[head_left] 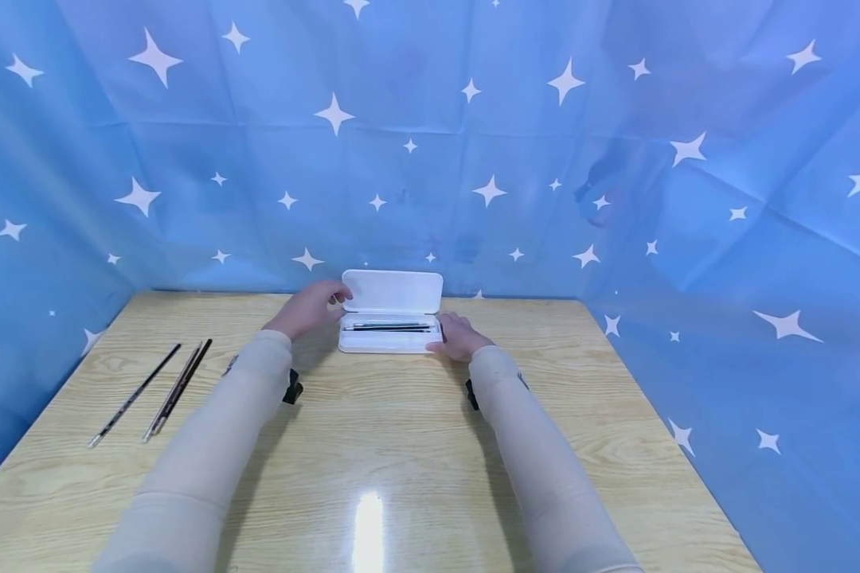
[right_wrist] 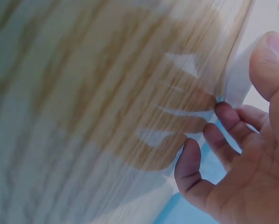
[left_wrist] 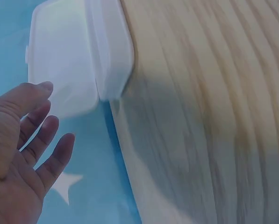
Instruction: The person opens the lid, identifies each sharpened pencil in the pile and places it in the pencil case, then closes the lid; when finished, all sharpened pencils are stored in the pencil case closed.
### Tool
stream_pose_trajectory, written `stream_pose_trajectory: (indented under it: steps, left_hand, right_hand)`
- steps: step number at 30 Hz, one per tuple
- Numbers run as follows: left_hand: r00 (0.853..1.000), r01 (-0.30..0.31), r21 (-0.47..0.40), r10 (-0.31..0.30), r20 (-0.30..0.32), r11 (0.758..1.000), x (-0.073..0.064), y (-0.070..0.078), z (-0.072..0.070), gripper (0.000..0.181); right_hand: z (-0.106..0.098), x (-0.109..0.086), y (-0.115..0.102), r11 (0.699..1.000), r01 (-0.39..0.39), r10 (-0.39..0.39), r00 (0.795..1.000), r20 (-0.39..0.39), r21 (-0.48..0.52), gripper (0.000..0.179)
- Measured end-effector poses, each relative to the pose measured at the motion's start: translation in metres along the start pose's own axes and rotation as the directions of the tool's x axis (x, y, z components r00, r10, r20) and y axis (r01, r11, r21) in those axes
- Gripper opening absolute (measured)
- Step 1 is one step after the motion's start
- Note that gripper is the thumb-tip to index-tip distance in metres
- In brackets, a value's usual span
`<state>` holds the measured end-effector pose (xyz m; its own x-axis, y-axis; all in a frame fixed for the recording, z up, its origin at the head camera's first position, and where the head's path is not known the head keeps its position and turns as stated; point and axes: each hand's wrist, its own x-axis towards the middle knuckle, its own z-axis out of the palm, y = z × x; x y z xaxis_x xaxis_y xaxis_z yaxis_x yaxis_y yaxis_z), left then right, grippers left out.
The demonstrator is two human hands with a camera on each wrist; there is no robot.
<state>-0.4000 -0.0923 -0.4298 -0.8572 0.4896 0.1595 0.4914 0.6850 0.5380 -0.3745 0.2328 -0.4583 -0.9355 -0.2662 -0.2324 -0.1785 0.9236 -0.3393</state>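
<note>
A white pencil case [head_left: 390, 342] stands at the back of the table with its lid [head_left: 392, 291] raised. Several dark pencils [head_left: 390, 327] lie inside its tray. My left hand [head_left: 311, 309] is at the left end of the case, its fingers loosely bent beside the lid's edge; in the left wrist view, the thumb tip overlaps the lid [left_wrist: 62, 51]. At the case's right end, my right hand [head_left: 461, 337] holds the corner, thumb toward the front. In the right wrist view, its fingers [right_wrist: 188, 161] are bent near the tabletop, and the case is partly hidden.
Several dark pencils [head_left: 134, 395] lie apart on the left side of the wooden table [head_left: 401, 446]. A blue curtain with white stars [head_left: 430, 159] hangs right behind the table's back edge and along both sides.
</note>
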Motion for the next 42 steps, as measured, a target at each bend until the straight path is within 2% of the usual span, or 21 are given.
stream_pose_trajectory:
  steps: [8, 12, 17, 24, 33, 37, 42]
  left_hand:
    - [0.999, 0.014, 0.008, -0.014, -0.048, 1.0, -0.026, -0.027, -0.019, 0.03]
    - [0.997, 0.046, -0.004, -0.046, -0.058, 0.999, -0.041, -0.036, -0.026, 0.029]
    - [0.994, 0.088, -0.022, -0.09, -0.068, 0.996, -0.06, -0.047, -0.038, 0.028]
    - [0.986, 0.15, -0.058, -0.154, -0.062, 0.987, -0.086, -0.065, -0.056, 0.035]
    - [0.977, 0.196, -0.06, -0.2, -0.07, 0.979, -0.121, -0.086, -0.072, 0.038]
    - [0.969, 0.239, -0.038, -0.241, -0.061, 0.97, -0.136, -0.09, -0.081, 0.038]
    - [0.95, 0.311, 0.006, -0.31, -0.04, 0.951, -0.152, -0.097, -0.088, 0.041]
  right_hand:
    - [0.0, -0.001, -0.002, 0.999, -0.009, 0.009, 1.0, 0.005, 0.032, 0.074]
    - [-0.003, -0.002, -0.004, 0.999, 0.003, -0.004, 1.0, 0.014, 0.05, 0.073]
    - [-0.004, 0.0, -0.006, 1.0, 0.021, -0.022, 0.999, 0.047, 0.023, 0.072]
    - [-0.006, 0.003, -0.007, 0.999, -0.049, 0.047, 0.995, 0.09, 0.018, 0.076]
    - [-0.008, -0.001, -0.006, 0.998, -0.017, 0.012, 0.996, 0.088, 0.058, 0.071]
    - [-0.009, -0.003, -0.008, 0.998, 0.001, -0.006, 0.997, 0.082, 0.063, 0.068]
    - [-0.008, -0.001, -0.007, 0.998, 0.009, -0.014, 0.997, 0.079, 0.061, 0.068]
